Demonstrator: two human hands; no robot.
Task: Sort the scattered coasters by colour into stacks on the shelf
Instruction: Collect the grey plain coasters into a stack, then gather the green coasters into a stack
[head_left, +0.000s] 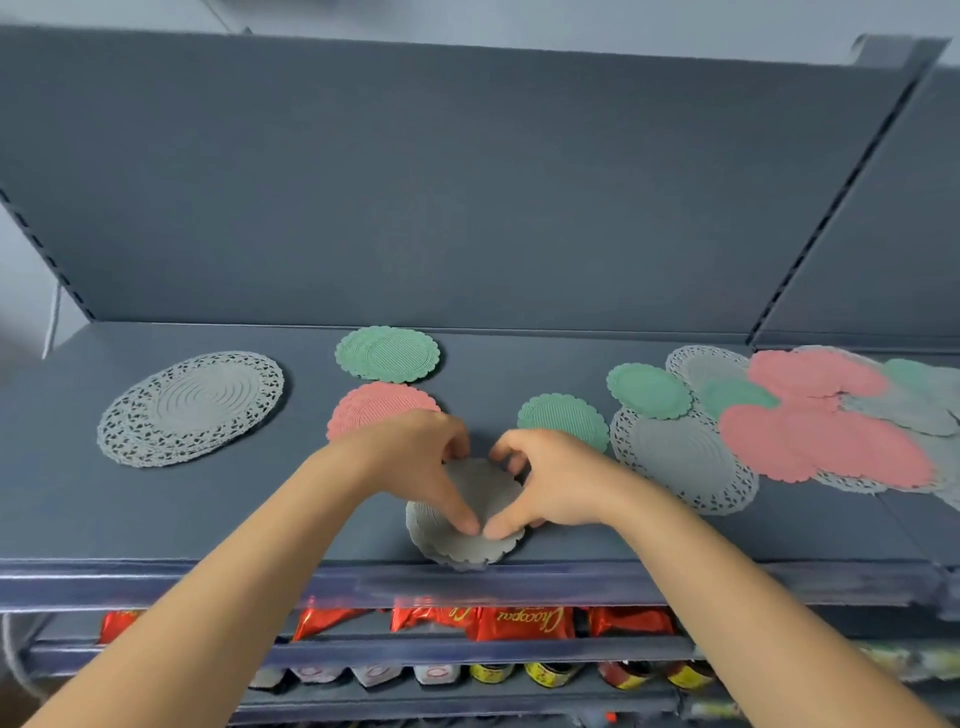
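Note:
A small stack of grey scalloped coasters (467, 540) lies at the shelf's front edge. My left hand (415, 462) and my right hand (545, 483) both grip it from either side, thumbs meeting on top. Behind my left hand sits a pink coaster stack (374, 405), and behind that a green stack (387, 354). A single green coaster (563, 420) lies just beyond my right hand. A large grey lace stack (192, 405) rests at the left. At the right lies a jumbled pile of pink coasters (826, 436), green coasters (649, 389) and grey lace coasters (685, 462).
The dark blue shelf (208, 519) has a raised front lip and a tall back panel (467, 182). Lower shelves hold red snack packets (519, 621) and small jars (550, 673).

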